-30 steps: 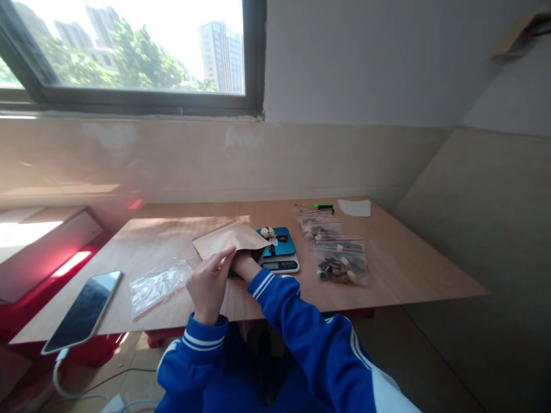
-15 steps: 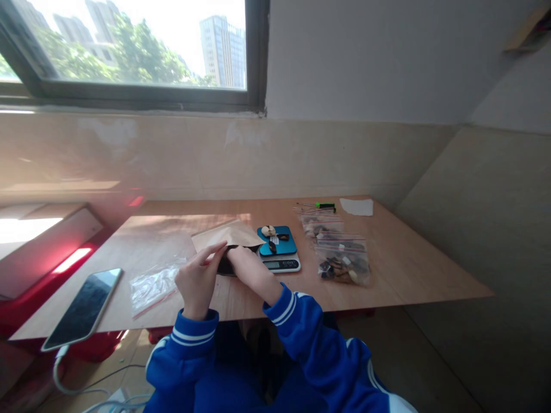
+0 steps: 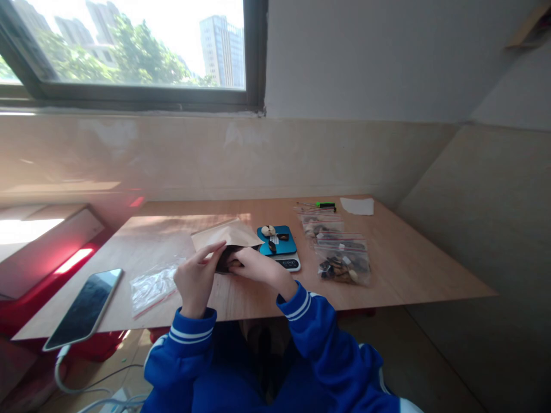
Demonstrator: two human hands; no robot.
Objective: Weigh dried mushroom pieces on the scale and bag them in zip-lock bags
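My left hand (image 3: 194,281) pinches the upper edge of a brown paper bag (image 3: 228,232) between thumb and fingers, holding its dark mouth open towards me. At that mouth is my right hand (image 3: 255,265), its fingertips bent together just inside; what they hold, if anything, I cannot make out. Right beside the bag stands a kitchen scale (image 3: 289,244) with a blue plate and a small display, partly covered by my right hand. On its plate lie a pale rounded piece (image 3: 267,230) and a couple of dark pieces (image 3: 272,246), like dried mushroom or shell.
Several zip bags (image 3: 344,267) with dark and pale pieces lie right of the scale. Behind them are a green-handled screwdriver (image 3: 325,205) and white paper (image 3: 357,206). At left are a clear plastic bag (image 3: 155,287) and a cabled phone (image 3: 84,310) over the table edge.
My right hand has drawn back slightly out of the bag, to the right, so its fingers show more. The left hand keeps its pinch on the bag.
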